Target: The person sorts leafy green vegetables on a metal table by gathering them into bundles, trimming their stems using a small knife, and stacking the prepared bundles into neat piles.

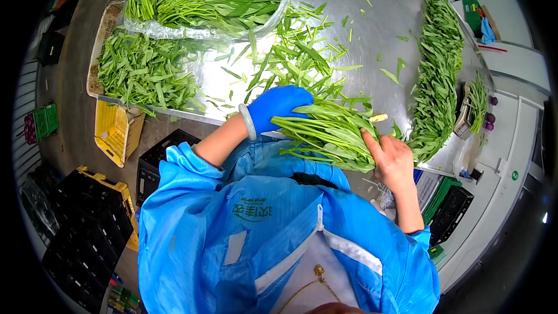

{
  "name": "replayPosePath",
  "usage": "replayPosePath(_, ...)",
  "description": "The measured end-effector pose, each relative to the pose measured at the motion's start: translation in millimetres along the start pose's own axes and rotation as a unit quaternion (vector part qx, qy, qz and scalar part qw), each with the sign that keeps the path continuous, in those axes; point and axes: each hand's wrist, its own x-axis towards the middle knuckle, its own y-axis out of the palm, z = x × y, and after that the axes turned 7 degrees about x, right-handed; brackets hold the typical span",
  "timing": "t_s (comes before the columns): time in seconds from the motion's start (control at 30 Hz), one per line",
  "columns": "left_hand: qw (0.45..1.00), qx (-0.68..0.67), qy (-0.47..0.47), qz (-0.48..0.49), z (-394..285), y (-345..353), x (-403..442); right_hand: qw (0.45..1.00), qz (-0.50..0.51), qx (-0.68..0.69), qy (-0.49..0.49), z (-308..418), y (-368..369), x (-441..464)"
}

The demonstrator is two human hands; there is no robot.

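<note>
A bunch of long-stemmed leafy greens (331,131), looking like water spinach, lies between my hands at the near edge of the metal table (383,40). My left hand (278,107), in a blue glove, is closed around the bunch's left side, its fingertips hidden by stems. On the right end, my bare right hand (392,160) grips the bunch with the index finger stretched along it. A small pale yellowish object (379,118), its kind unclear, shows just beyond the bunch. Loose leaves and stem pieces (299,52) are scattered beyond my left hand.
A plastic-lined container of greens (209,0) stands at the far left, above a leaf pile (145,72). Bunched greens (439,75) line the table's right side. A yellow crate (119,131) and black crates (87,232) stand to the left on the floor.
</note>
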Motion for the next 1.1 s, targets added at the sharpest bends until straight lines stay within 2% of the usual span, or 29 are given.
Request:
replayPosePath(0.03, 0.998, 0.053, -0.004, 0.032, 4.3, -1.9, -4.9, 1.000, 0.003, -0.005, 0.002, 0.0, -0.4, -0.5)
replayPosePath(0.07, 0.998, 0.043, 0.035, -0.035, 10.3, 0.6, -8.2, 1.000, 0.003, -0.010, 0.001, -0.3, -0.1, -1.6)
replayPosePath(0.17, 0.998, -0.035, -0.043, -0.019, 16.2, 0.6, -21.2, 1.000, 0.003, -0.009, 0.008, -1.0, -0.7, -4.9)
replayPosePath(0.2, 0.996, -0.009, -0.064, -0.057, 18.6, 1.8, -24.4, 1.000, 0.004, 0.002, 0.013, 0.0, -2.0, -5.0)
replayPosePath(0.3, 0.953, -0.172, -0.250, -0.021, 18.3, -14.7, -26.5, 0.996, 0.027, 0.054, 0.066, -0.7, -0.7, -6.7)
replayPosePath(0.33, 0.951, -0.198, -0.195, -0.135, 32.2, -2.8, -30.6, 0.993, 0.039, 0.074, 0.089, -1.7, 0.7, -9.1)
replayPosePath(0.37, 0.926, -0.239, -0.226, -0.186, 49.9, -0.2, -31.8, 0.987, 0.021, 0.114, 0.114, -3.9, 2.8, -11.4)
replayPosePath(0.43, 0.823, -0.413, -0.325, -0.218, 70.1, -17.3, -38.6, 0.968, -0.017, 0.193, 0.161, -8.5, 6.6, -14.6)
replayPosePath(0.47, 0.800, -0.478, -0.292, -0.214, 74.5, -17.0, -39.0, 0.940, 0.014, 0.252, 0.229, -8.3, 4.2, -13.5)
replayPosePath(0.57, 0.701, -0.647, -0.205, -0.219, 56.7, 3.5, -19.1, 0.900, 0.019, 0.325, 0.290, -2.7, 0.9, -3.7)
replayPosePath(0.63, 0.781, -0.600, -0.089, -0.149, 26.2, 6.9, -4.4, 0.889, 0.030, 0.350, 0.292, -6.1, 10.1, 1.6)
replayPosePath(0.7, 0.818, -0.536, -0.194, -0.081, 14.4, 19.0, 4.0, 0.874, 0.040, 0.379, 0.302, -15.4, 22.4, -2.8)
replayPosePath(0.73, 0.858, -0.475, -0.173, -0.092, 28.5, 26.2, 4.4, 0.842, 0.035, 0.435, 0.317, -23.2, 29.6, -9.5)
replayPosePath(0.8, 0.692, -0.691, -0.152, -0.142, 57.4, 6.6, -0.9, 0.816, 0.043, 0.469, 0.334, -24.1, 24.7, -14.8)
replayPosePath(0.83, 0.651, -0.672, -0.257, -0.241, 65.4, -5.0, 2.2, 0.803, 0.046, 0.486, 0.343, -23.9, 22.3, -17.4)
replayPosePath(0.87, 0.672, -0.643, -0.244, -0.275, 92.5, -11.8, -5.9, 0.777, 0.058, 0.520, 0.349, -24.8, 19.1, -19.0)
replayPosePath(0.97, 0.836, -0.420, -0.268, -0.228, 109.2, -30.9, -24.3, 0.736, 0.005, 0.581, 0.348, -25.6, 25.1, -23.7)
replayPosePath(1.0, 0.917, -0.205, -0.182, -0.291, 105.8, -23.7, -22.4, 0.717, 0.004, 0.597, 0.360, -24.8, 25.7, -22.6)
replayPosePath(1.03, 0.944, 0.011, -0.133, -0.301, 100.4, -18.3, -24.0, 0.710, 0.008, 0.601, 0.367, -24.6, 26.2, -22.1)
replayPosePath(1.07, 0.908, 0.235, -0.098, -0.333, 90.9, -15.6, -25.2, 0.702, 0.011, 0.606, 0.374, -24.8, 26.8, -21.6)
replayPosePath(1.1, 0.945, 0.101, -0.155, -0.272, 72.1, -23.2, -24.2, 0.695, 0.015, 0.610, 0.381, -25.0, 27.8, -20.9)
